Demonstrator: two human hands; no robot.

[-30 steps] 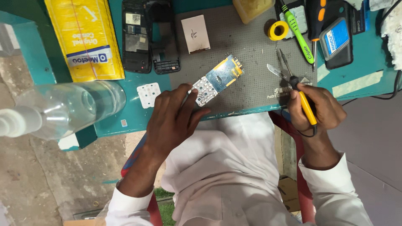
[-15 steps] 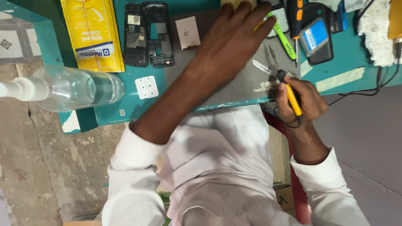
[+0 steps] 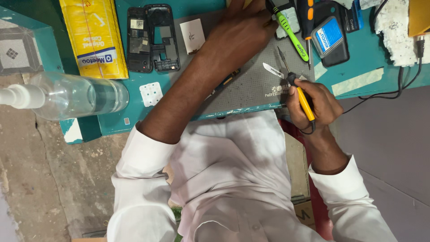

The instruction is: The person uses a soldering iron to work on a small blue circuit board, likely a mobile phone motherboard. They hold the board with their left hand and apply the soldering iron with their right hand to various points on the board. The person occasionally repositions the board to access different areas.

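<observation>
While my right hand point(image 3: 316, 105) stays clamped on the yellow soldering iron point(image 3: 303, 99), tip resting on the grey mat point(image 3: 251, 85), my left hand point(image 3: 239, 33) reaches far over; its fingers can't be read. Best keep the tip clear of my forearm.

Matt grey rubbery work mat point(image 3: 251, 85), clear glossy plastic bottle point(image 3: 76, 96), yellow plastic-handled soldering iron point(image 3: 306, 103), white cloth shirt point(image 3: 224, 179)

Soldering iron point(image 3: 301, 95) with yellow handle, held over the grey mat point(image 3: 251, 85).
It is thin, tip pointing up-left near the tweezers point(image 3: 272, 70); black cord loops below the grip.
</observation>
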